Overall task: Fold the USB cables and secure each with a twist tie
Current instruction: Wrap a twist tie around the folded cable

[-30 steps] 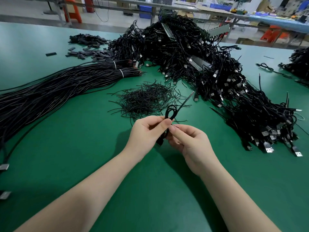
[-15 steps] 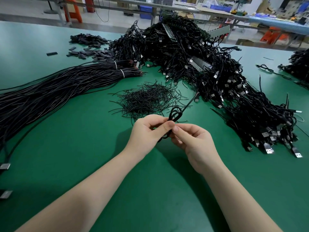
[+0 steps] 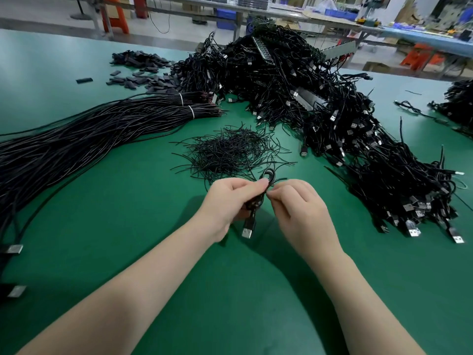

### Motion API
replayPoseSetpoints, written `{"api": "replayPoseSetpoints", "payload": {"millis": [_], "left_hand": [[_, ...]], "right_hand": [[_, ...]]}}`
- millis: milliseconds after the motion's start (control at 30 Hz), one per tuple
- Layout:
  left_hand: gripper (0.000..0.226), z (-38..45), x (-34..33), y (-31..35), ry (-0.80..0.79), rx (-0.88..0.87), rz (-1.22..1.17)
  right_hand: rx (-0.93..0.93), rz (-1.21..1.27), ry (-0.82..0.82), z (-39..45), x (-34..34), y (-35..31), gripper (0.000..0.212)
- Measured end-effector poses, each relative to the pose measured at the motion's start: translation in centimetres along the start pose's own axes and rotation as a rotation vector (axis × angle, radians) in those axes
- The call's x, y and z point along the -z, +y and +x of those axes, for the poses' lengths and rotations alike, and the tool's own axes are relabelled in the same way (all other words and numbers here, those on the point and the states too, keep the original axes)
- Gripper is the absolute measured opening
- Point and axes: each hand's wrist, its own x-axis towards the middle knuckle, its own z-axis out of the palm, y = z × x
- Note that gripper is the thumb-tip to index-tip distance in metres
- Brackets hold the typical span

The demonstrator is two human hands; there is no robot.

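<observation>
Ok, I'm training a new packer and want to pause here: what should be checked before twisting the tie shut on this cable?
1. Folded black USB cable held in the left hand: ok, fingers curl round the bundle.
2. Right hand pinching at the bundle's top: ok.
3. Thin black twist tie fully wrapped round the bundle: cannot tell, the grip hides it.
4. Silver USB plug hanging free below the left hand: ok.
5. Loop end sticking out above the fingers: ok.
6. Spare pile of thin black twist ties close by on the green table: ok.
</observation>
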Motion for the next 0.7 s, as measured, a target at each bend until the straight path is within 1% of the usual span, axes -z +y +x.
{"api": "replayPoseSetpoints", "payload": {"millis": [33,67,100,133,167,233,267,300,367,467,533,600,667,700], "left_hand": [[0.025,0.0,0.1,0.3,-0.034,0.067,-0.085],[0.026,0.1,0.2,0.3,-0.044,0.082,-0.138],[0.026,0.3,0.3,0.2,-0.027,0.055,-0.15],[0.024,0.4,0.4,0.0,0.0,0.006,-0.152],[0.02,0.3,0.4,-0.3,0.028,-0.05,-0.151],[0.013,0.3,0.4,-0.7,0.06,-0.129,-0.136],[0.014,0.3,0.4,-0.9,0.055,-0.157,-0.119],[0.019,0.2,0.4,-1.1,0.041,-0.178,-0.1],[0.025,0.2,0.3,-1.3,0.009,-0.203,-0.078],[0.022,0.2,0.3,-1.4,-0.009,-0.219,-0.054],[0.016,0.3,0.3,-1.5,-0.021,-0.212,-0.055],[0.015,0.3,0.4,-1.5,-0.03,-0.198,-0.043],[0.024,0.3,0.4,-1.4,-0.029,-0.192,-0.041],[0.028,0.2,0.4,-1.4,-0.033,-0.191,-0.041]], "right_hand": [[0.059,-0.016,0.023,0.2,-0.2,0.0,0.011],[0.058,-0.001,0.045,0.2,-0.3,-0.2,0.009],[-0.007,0.036,0.061,0.0,-0.5,-0.4,0.008],[-0.135,0.109,0.076,-0.3,-0.6,-0.7,0.008],[-0.323,0.239,0.066,-0.5,-0.6,-1.0,0.01],[-0.77,0.629,-0.023,-0.5,-0.4,-1.4,0.005],[-0.937,0.8,-0.061,-0.3,-0.2,-1.5,0.015],[-1.039,0.915,-0.082,-0.2,-0.1,-1.3,0.025],[-1.144,1.019,-0.103,0.0,0.2,-1.1,0.031],[-1.239,1.147,-0.138,0.2,0.4,-1.2,0.029],[-1.265,1.228,-0.165,0.1,0.5,-1.2,0.023],[-1.284,1.268,-0.156,0.3,0.6,-1.4,0.022],[-1.268,1.271,-0.134,0.2,0.6,-1.3,0.021],[-1.235,1.246,-0.126,0.2,0.6,-1.2,0.016]]}}
